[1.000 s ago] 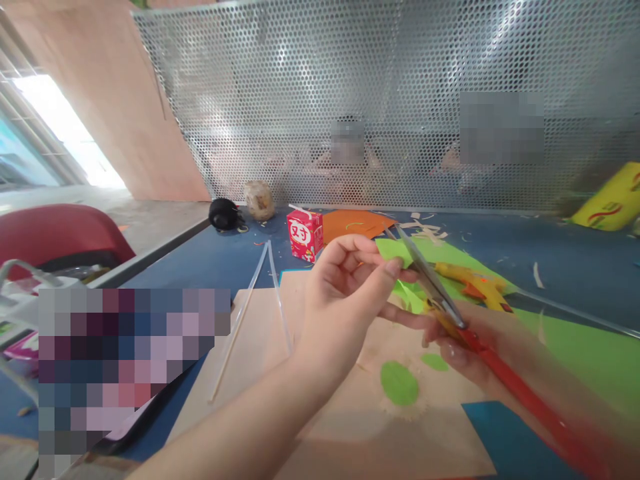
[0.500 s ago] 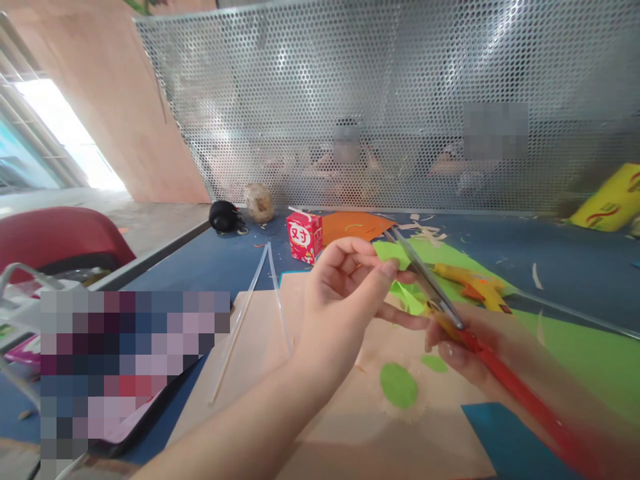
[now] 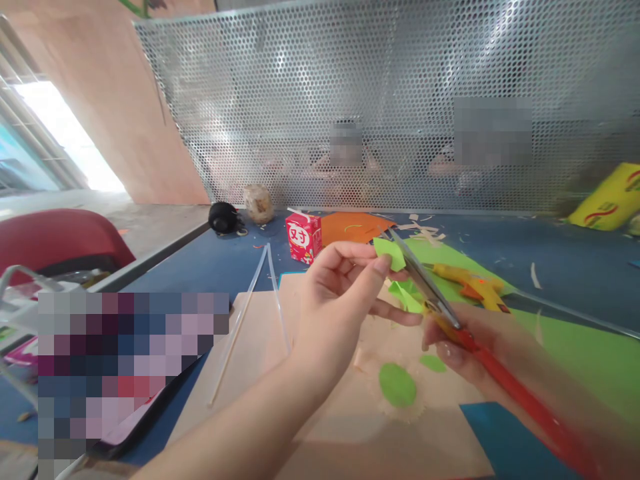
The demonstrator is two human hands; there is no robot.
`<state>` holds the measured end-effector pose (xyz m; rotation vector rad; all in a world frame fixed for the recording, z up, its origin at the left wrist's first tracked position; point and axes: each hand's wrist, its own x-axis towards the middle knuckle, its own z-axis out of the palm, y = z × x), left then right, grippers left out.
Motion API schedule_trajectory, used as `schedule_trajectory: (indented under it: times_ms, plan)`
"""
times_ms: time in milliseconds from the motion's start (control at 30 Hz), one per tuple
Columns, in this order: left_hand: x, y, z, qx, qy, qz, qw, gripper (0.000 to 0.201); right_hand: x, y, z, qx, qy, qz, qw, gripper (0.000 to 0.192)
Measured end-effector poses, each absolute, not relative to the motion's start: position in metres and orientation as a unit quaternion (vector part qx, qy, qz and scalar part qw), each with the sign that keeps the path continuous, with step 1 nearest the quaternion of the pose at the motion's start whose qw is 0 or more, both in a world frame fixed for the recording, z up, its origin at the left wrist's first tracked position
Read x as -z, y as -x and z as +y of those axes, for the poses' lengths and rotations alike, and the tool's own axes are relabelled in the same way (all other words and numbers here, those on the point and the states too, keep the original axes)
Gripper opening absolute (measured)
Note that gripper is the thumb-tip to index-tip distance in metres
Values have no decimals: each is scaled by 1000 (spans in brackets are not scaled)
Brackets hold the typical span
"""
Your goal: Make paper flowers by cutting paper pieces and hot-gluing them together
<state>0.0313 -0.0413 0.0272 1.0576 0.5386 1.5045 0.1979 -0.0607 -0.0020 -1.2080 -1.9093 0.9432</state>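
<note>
My left hand (image 3: pixel 340 300) is raised above the table and pinches a small piece of light green paper (image 3: pixel 391 253) between thumb and fingers. My right hand (image 3: pixel 480 350) grips red-handled scissors (image 3: pixel 440 307), whose metal blades lie against the green piece. More of the green paper (image 3: pixel 406 297) hangs below the blades. Under both hands lies a tan cardboard sheet (image 3: pixel 330 427) bearing two green oval cut-outs (image 3: pixel 397 385).
A red drink carton (image 3: pixel 303 236), orange paper (image 3: pixel 353 225), a yellow glue gun (image 3: pixel 467 283) and a large green sheet (image 3: pixel 575 347) lie on the blue table. Clear sticks (image 3: pixel 273 283) rest at left. A perforated metal screen (image 3: pixel 350 100) stands behind, with people beyond it.
The green piece in my left hand has turned, so more of it shows above the blades. Both hands stay in nearly the same place.
</note>
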Motion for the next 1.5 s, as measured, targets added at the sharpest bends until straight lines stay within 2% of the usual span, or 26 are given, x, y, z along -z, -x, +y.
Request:
schedule_trajectory:
  times_ms: [800,1500]
  plan:
    - [-28,-31,-43,-637,-450,252,573,10,1,-197,-61,-344,481,-731,342,11]
    - [-31,-34,-43,-658,-425,251,568,7,-4,-195,-61,-382,480,-714,339,13]
